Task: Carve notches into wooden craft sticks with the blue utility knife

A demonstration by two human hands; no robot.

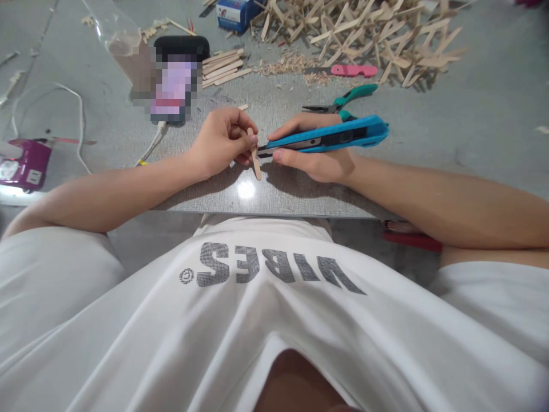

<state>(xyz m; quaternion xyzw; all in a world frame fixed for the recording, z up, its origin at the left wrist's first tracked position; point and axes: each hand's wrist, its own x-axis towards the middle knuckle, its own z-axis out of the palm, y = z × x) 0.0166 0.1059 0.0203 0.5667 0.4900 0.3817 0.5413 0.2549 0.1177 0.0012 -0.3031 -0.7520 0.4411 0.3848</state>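
**Blade Meets Stick Over a Grey Board**

A grey board (278, 194) lies under both hands, with its near edge just below the knuckles. Well beyond the fingers, at the far right, a pile (369, 34) of glued wooden pieces sprawls across the surface. The left hand (221, 140) is curled, and its thumb and fingertips pinch the upper end of a flat wooden stick (255, 163). The right hand (315, 160) is wrapped around a blue knife (338, 134), thumb along the top and fingers underneath, with the handle running out past the wrist. Green-handled pliers (343, 101) lie just behind the right knuckles, and a pink cutter (354, 70) lies farther back. Loose sticks (223, 66) lie beyond the left fingers. The stick hangs slanted from the left fingertips, its lower end close to the board. The knife tip touches its side, between the two hands.
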